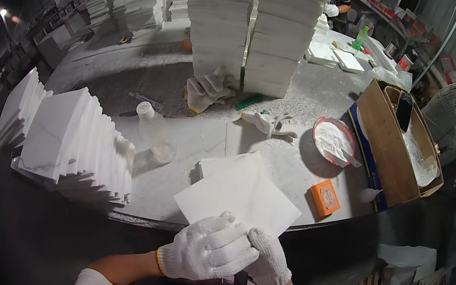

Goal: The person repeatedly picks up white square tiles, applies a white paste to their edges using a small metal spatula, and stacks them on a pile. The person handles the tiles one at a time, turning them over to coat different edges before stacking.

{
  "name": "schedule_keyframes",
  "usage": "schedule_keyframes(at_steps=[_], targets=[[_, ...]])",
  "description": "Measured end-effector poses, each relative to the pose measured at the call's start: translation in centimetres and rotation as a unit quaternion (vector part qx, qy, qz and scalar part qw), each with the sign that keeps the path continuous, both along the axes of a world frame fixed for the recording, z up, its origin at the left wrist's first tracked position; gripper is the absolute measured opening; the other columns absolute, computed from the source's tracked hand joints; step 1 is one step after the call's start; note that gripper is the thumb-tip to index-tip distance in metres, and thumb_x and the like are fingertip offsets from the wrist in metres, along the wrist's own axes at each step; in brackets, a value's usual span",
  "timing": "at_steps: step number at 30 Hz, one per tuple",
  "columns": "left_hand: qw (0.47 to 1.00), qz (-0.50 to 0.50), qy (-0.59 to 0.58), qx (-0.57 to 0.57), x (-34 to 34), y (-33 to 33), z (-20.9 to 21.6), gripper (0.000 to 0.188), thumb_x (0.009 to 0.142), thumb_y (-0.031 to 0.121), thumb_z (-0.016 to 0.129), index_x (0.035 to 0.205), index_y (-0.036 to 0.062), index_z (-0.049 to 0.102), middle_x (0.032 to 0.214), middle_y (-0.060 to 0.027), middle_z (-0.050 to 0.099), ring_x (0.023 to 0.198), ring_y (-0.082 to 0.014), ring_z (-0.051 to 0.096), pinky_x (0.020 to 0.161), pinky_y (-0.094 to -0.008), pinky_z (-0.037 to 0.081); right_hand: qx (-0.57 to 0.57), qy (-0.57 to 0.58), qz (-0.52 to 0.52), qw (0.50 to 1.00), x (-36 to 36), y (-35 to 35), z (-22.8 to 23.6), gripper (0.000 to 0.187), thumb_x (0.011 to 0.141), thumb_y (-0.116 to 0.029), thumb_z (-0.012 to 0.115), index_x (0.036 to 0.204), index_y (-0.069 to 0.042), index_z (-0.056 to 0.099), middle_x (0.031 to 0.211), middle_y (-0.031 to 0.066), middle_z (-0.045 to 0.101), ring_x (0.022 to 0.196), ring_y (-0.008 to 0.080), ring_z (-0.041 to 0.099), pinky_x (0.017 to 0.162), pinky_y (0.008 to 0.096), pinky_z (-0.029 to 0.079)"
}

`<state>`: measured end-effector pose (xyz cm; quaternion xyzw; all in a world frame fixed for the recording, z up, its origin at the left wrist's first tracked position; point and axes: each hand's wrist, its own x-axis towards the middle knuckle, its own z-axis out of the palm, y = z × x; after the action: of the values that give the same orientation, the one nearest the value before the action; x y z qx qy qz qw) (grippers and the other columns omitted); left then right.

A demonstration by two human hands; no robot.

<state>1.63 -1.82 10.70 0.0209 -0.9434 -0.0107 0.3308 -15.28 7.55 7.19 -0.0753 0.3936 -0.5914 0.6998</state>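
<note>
White marble, thin and square, fills the lower centre of the frame: a single tile (240,200) held by its near corner just over the edge of the dusty worktable (173,193). The left hand (208,252), in a knitted white glove, closes over that corner from above, fingers curled down onto the face. The right hand (269,261), gloved the same way, pinches the tile's edge just beside it, thumb on top. Both hands are clamped on the tile, touching each other.

By its look the tile is stiff, fairly heavy for its thickness, and brittle at the corners; its polished face looks slick, so the cotton gloves probably help the grip. Held by one corner it would lever hard on the wrists, and a hold on two opposite edges looks safer.

A second tile (219,165) lies flat under it, partly hidden. At the left of the frame leans a fanned row of tiles (72,140). Near the middle a clear plastic bottle (154,131) lies tilted on the table. To the right sit a round bowl of white powder (334,139), an orange box (325,197) and a cardboard box (398,150). Tall tile stacks (252,22) rise at top centre.
</note>
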Motion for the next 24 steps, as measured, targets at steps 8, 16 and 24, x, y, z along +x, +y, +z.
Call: schedule_keyframes(at_steps=[8, 16, 24], targets=[[0.886, 0.175, 0.124, 0.412, 5.7, -0.1, 0.8, 0.08, 0.087, 0.055, 0.072, 0.144, 0.0034, 0.046, 0.125, -0.0097, 0.059, 0.102, -0.0227, 0.063, 0.095, -0.0395, 0.051, -0.105, 0.159, -0.037, 0.981, -2.3, 0.9, -5.1, 0.045, 0.098, -0.028, 0.059, 0.132, 0.0, 0.052, 0.124, 0.0123, 0.064, 0.115, 0.0292, 0.063, 0.101, 0.0438, 0.052], [0.559, 0.153, 0.049, 0.814, 5.8, 1.4, 4.8, 0.051, 0.097, 0.026, 0.069, 0.137, -0.0011, 0.052, 0.093, -0.0037, 0.07, 0.074, -0.0074, 0.063, 0.057, -0.0202, 0.044, -0.216, 0.356, 0.088, 0.905, -3.2, 1.9, -6.7, 0.059, 0.098, -0.049, 0.062, 0.13, 0.0, 0.054, 0.119, 0.0079, 0.064, 0.105, 0.0211, 0.064, 0.093, 0.0383, 0.053], [0.552, 0.11, 0.275, 0.78, 9.2, 3.4, 4.3, 0.045, 0.098, 0.025, 0.064, 0.133, -0.0016, 0.053, 0.097, -0.01, 0.07, 0.076, -0.0161, 0.069, 0.064, -0.0277, 0.058, -0.253, 0.306, 0.041, 0.917, 1.2, -0.9, 0.0, 0.026, 0.101, -0.014, 0.054, 0.122, 0.001, 0.055, 0.099, 0.0082, 0.064, 0.088, 0.0194, 0.064, 0.084, 0.0337, 0.055]])
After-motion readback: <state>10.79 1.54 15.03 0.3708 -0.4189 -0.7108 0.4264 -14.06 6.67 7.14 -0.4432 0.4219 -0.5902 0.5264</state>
